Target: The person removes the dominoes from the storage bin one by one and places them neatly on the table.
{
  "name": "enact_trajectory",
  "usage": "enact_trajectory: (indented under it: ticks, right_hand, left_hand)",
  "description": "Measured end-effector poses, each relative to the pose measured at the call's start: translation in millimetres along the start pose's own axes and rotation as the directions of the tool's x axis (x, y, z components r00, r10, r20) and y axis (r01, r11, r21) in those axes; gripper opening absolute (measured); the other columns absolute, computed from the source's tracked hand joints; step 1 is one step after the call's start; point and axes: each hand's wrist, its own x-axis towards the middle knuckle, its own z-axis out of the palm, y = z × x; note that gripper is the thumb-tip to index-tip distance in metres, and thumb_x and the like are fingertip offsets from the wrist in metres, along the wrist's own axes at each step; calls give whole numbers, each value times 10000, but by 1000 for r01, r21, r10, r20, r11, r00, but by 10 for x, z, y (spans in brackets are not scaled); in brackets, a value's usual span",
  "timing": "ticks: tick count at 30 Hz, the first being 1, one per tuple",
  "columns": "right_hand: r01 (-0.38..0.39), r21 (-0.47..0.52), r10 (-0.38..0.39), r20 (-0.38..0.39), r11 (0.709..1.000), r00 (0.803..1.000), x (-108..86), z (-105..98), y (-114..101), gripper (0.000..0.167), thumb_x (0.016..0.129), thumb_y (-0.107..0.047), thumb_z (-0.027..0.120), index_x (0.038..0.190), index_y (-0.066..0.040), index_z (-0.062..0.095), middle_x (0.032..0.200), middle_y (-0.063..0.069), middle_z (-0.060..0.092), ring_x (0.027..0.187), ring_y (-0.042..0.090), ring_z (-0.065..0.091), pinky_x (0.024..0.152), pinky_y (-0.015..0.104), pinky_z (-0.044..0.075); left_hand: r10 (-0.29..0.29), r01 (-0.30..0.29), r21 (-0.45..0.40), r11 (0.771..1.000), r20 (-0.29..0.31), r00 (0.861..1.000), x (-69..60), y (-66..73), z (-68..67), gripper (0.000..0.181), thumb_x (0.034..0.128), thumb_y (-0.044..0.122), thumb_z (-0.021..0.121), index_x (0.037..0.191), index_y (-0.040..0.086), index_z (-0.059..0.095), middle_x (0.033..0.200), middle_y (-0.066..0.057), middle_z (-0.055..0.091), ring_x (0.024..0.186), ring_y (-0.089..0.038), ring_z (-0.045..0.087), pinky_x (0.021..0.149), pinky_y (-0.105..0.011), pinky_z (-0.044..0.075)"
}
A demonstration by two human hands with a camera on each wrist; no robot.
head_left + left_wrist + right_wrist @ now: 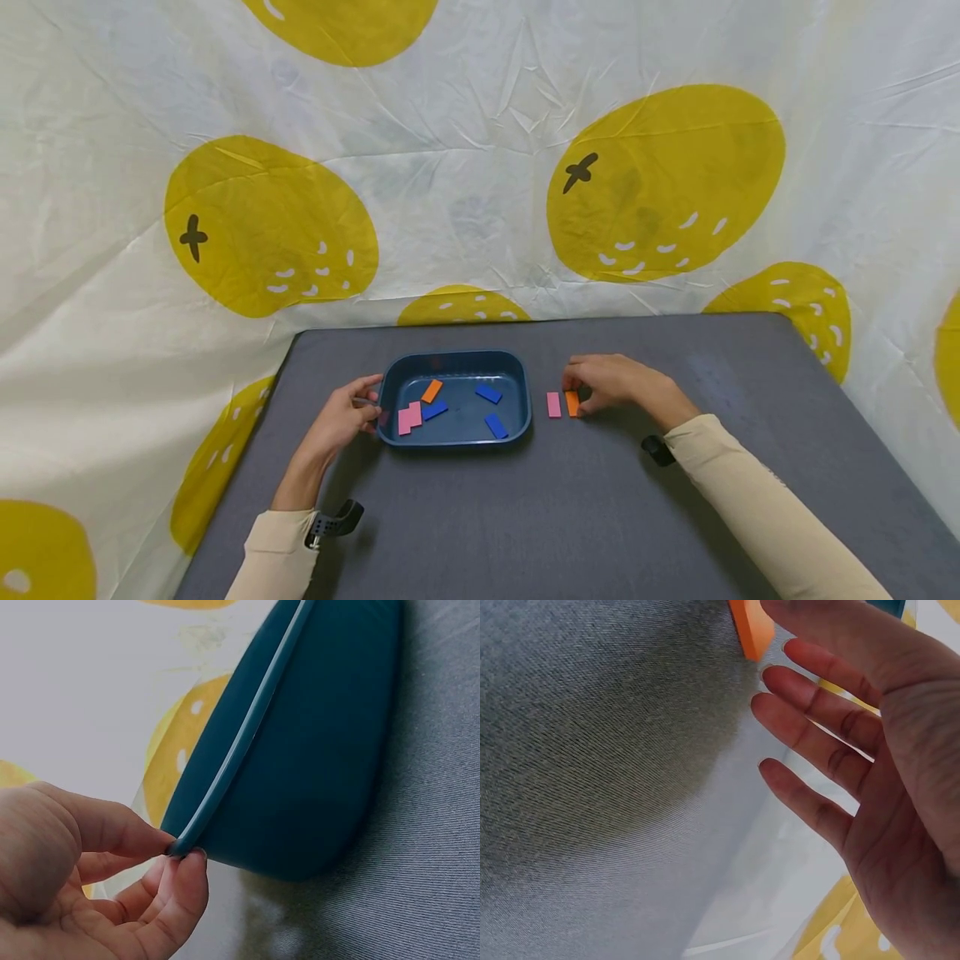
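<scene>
My left hand [339, 421] pinches the left rim of a blue tray [457, 445]; in the left wrist view the thumb and fingers [196, 862] meet on the rim [234, 754]. At the right, my right hand [617, 385] has its thumb and forefinger at an orange block [573, 404], gripping it low over the table. The right wrist view shows the thumb against the orange block [753, 628], the other fingers [810, 735] spread and loosely bent. Just left of it lies a pink block [553, 405], flat on the table.
Inside the tray lie an orange block [432, 391], two pink blocks [409, 418] touching each other, and three blue blocks [496, 426]. The grey table [480, 517] extends toward the front. Behind it hangs a pale cloth [465, 208] with yellow fruit shapes.
</scene>
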Motion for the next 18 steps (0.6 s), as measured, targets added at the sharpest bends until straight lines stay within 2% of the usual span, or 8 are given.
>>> enact_trajectory:
  ticks: [10, 18]
  right_hand:
    - [42, -38, -43, -40, 998, 998, -20, -127, -86, 271, 861, -207, 810, 1098, -153, 690, 1056, -18, 642, 941, 146, 601, 853, 417, 551]
    - [71, -13, -71, -42, 997, 997, -6, -223, -214, 271, 883, -174, 790, 1134, -135, 697, 1085, -3, 679, 986, 162, 635, 882, 422, 559]
  left_hand:
    - [-3, 3, 3, 1000, -14, 1000, -11, 26, 12, 519, 991, -35, 556, 1497, 27, 458, 1174, -205, 496, 1036, -395, 594, 702, -351, 584]
    - [9, -9, 5, 1000, -8, 1000, -19, 27, 28, 516, 995, -29, 550, 1499, 26, 453, 1172, -203, 494, 1041, -400, 595, 708, -345, 580]
